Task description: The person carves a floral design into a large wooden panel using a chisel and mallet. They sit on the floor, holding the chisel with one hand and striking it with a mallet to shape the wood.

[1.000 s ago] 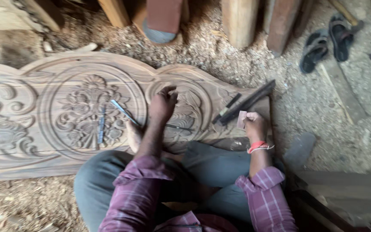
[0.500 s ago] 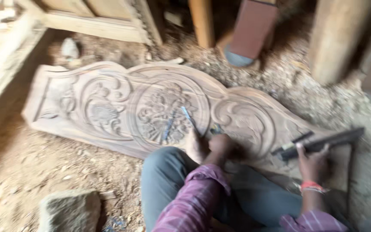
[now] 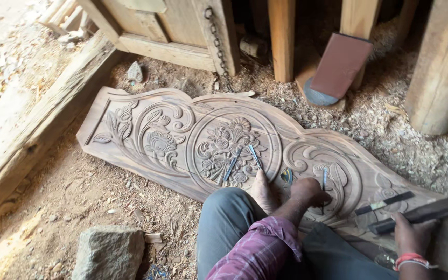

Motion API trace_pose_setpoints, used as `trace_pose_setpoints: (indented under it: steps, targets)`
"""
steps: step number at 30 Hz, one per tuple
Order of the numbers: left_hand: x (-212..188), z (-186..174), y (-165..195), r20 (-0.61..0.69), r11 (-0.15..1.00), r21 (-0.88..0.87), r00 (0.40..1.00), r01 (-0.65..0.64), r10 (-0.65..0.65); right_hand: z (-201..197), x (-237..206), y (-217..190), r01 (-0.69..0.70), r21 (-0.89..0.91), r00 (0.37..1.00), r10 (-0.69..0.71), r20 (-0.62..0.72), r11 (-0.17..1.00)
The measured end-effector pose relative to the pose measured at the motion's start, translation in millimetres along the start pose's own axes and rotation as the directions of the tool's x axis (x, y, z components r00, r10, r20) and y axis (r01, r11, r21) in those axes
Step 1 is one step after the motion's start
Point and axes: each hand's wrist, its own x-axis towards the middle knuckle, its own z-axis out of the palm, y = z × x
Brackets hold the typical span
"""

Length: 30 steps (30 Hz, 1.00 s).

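You sit on the ground with a long carved wooden panel (image 3: 182,140) lying flat in front of you on sawdust and dirt. Your left hand (image 3: 309,191) rests on the carving, right of the round flower medallion, fingers curled into a loose fist. A thin chisel (image 3: 324,179) stands just beside its knuckles, but you cannot tell from this angle whether the hand actually grips it. Your bare foot (image 3: 262,191) presses on the lower edge of the panel, just left of that hand.

Your right hand (image 3: 409,234), with a red and white band at the wrist, is closed around the end of a long dark wooden bar (image 3: 431,211) that runs off toward the right edge of the view. A shorter dark tool (image 3: 385,203) lies on the panel just above that hand.

Two more blue-handled chisels (image 3: 233,165) lie loose on the medallion, crossing toward each other near its middle. Your two hands are well apart, the left on the carving, the right at the panel's far right end.

A grey stone (image 3: 109,252) sits on the dirt near your left knee. Beyond the panel, wooden posts (image 3: 282,39) rise from the sawdust, a chain (image 3: 218,46) hangs against a door frame, and a reddish-brown board (image 3: 340,65) leans between the posts.
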Motion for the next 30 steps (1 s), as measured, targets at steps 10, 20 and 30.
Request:
trace_pose_setpoints:
  steps: [10, 20, 30]
  targets:
    - [-2.7, -2.2, 3.8, -0.018, 0.983, -0.115, 0.990, -0.145, 0.143, -13.3, 1.8, -5.6, -0.386, 0.689, 0.921, 0.298, 0.250, 0.614]
    - [8.6, 8.6, 4.4, -0.076, 0.950, -0.192, 0.969, -0.245, 0.235, -10.6, -1.1, 5.5, 0.134, 0.391, 0.989, -0.101, -0.104, 0.910]
    - [13.7, 6.7, 6.7, -0.189, 0.948, -0.256, 0.971, -0.191, 0.145, 0.3, -7.3, -8.6, 0.047, 0.256, 0.994, -0.070, 0.080, 0.966]
